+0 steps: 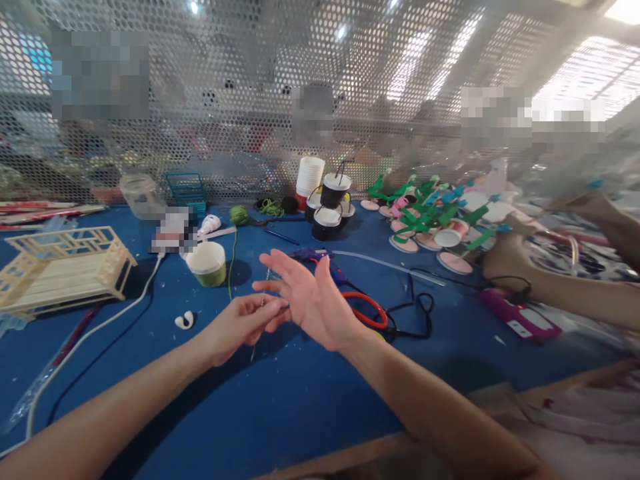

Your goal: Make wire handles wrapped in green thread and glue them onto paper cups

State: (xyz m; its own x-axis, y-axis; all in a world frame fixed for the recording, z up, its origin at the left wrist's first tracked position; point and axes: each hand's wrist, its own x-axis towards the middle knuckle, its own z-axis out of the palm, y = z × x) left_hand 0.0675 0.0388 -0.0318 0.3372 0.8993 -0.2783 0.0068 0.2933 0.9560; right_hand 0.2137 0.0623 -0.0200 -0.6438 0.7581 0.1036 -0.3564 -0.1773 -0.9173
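My left hand point(240, 325) is closed in a pinch on a thin, pale stick or wire point(263, 300) that runs up between the fingers and down toward the blue table point(280, 400). Beside it, my right hand point(310, 297) is open, palm turned left, fingers stretched out and touching the left fingertips. Both hover above the table's middle. Just behind the right hand lie a blue glue gun point(320, 257) and orange-handled scissors point(367, 310).
A paper cup wrapped in green point(207, 263), a green yarn ball point(239, 215), black-and-white cups point(330, 203), a wooden stick bed model point(60, 267) at left, white cable point(100, 323). Another person's hands point(505, 257) work at right among green and pink paper pieces point(430, 217). Perforated screen behind.
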